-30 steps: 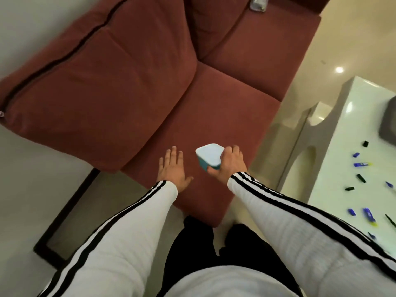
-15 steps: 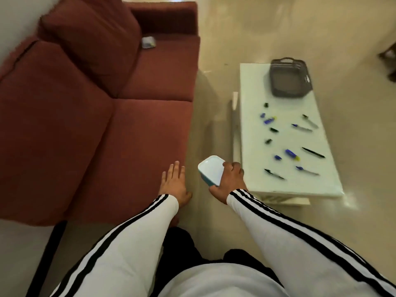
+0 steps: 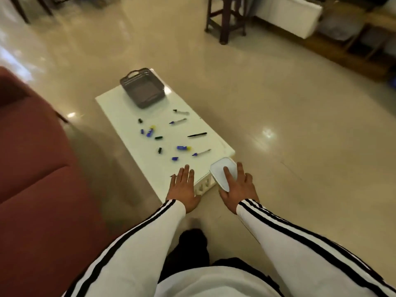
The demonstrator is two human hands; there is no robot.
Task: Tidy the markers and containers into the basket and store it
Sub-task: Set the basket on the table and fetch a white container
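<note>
My right hand (image 3: 237, 187) grips a small container with a white lid (image 3: 220, 171), held over the near right corner of the low white table (image 3: 126, 112). My left hand (image 3: 183, 187) is flat and empty, fingers apart, over the table's near edge. Several markers and loose caps lie scattered on the table: a blue and yellow marker (image 3: 183, 148), a black pen (image 3: 197, 135), a blue-tipped pen (image 3: 177, 121). A dark grey plastic basket (image 3: 141, 87) with handles stands empty at the table's far end.
A dark red sofa (image 3: 32, 179) fills the left side, close to the table. Glossy beige floor surrounds the table. A dark wooden stool (image 3: 227, 20) stands at the back, with a low shelf unit (image 3: 351, 39) along the far right wall.
My view has swung from the sofa to the table. My right hand has carried the container from the sofa seat to the table's near corner; my left hand has come over the table edge.
</note>
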